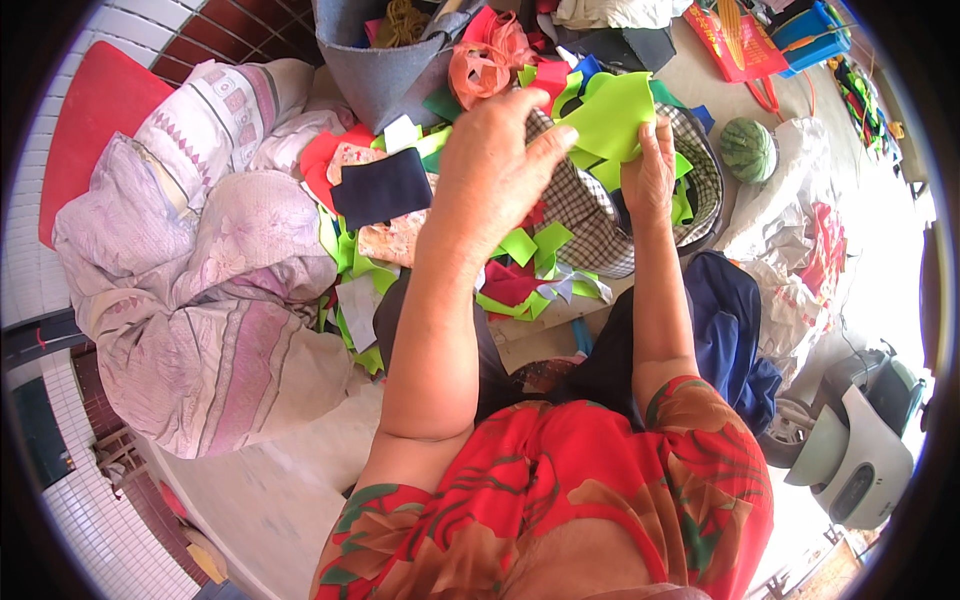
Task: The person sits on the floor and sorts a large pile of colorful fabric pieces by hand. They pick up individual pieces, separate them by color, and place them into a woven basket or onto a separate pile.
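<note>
A lime-green fabric piece [610,112] is pinched at its right edge by my right hand [650,172], above a round container lined with black-and-white checked cloth [575,205]. More green scraps lie inside that container. My left hand [500,155] hovers to the left of the held piece, thumb apart from the fingers, with nothing seen in it; some fingers are hidden behind the hand. Under my left forearm spreads a heap of green, red and white scraps [520,245], with a dark navy fabric piece [382,190] and a floral cloth [390,238] among them.
A pale patterned quilt [250,230] is bunched at the left. Ahead stand a grey felt bin [375,85] and a bundle of salmon-coloured strips [488,65]. To the right are a watermelon [747,150], white plastic sheeting [785,225] and a grey-white appliance [865,460].
</note>
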Available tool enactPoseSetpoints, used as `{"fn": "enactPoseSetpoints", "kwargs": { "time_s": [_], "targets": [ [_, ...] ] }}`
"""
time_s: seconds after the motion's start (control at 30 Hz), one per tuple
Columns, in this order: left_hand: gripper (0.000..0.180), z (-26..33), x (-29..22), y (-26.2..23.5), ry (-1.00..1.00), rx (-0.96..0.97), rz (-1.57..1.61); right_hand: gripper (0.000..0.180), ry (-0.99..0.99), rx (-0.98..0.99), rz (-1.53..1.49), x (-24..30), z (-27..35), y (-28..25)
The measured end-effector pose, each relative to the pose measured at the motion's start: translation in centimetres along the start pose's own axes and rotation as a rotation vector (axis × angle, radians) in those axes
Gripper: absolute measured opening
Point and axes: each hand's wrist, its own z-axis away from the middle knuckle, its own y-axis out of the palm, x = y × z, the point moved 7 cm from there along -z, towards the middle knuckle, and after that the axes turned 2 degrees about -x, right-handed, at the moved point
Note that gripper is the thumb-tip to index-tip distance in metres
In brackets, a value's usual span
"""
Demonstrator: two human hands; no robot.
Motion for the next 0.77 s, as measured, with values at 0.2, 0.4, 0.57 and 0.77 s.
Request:
{"fn": "enactPoseSetpoints", "kwargs": {
  "time_s": [0.2,0.4,0.57,0.77],
  "targets": [
    [0.063,-0.6,-1.1,4.4,-0.078,0.151,0.509,0.022,-0.296,0.153,0.295,2.9,3.4,6.2],
    [0.03,-0.4,-0.7,4.7,-0.18,0.066,0.882,0.022,-0.375,0.342,0.509,4.5,5.4,10.0],
    [0.026,-0.2,-0.8,4.7,-0.225,0.061,1.015,0.057,-0.118,0.197,0.106,3.5,4.1,8.4],
    [0.038,0.4,-2.5,5.1,-0.065,0.27,0.593,0.093,-0.128,0.338,0.247,4.6,4.3,9.8]
  ]
}}
